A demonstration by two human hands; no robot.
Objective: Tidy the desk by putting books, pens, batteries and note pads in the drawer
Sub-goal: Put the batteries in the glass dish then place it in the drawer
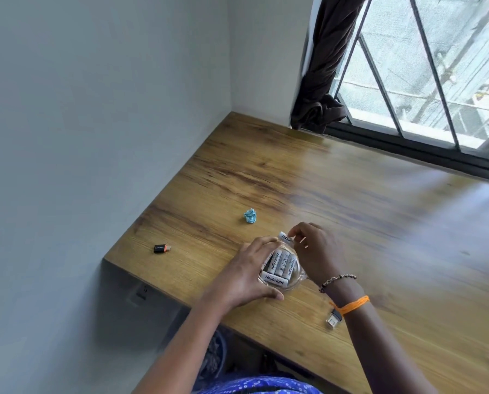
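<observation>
The batteries are being gathered, low in the middle of the frame. The left hand curls its grip round a clear container resting on the wooden surface, with several white batteries lying inside. The right hand pinches one more battery at the container's far rim. Judging by this, the next move is to drop it in, then carry the container to the drawer, which is out of view.
</observation>
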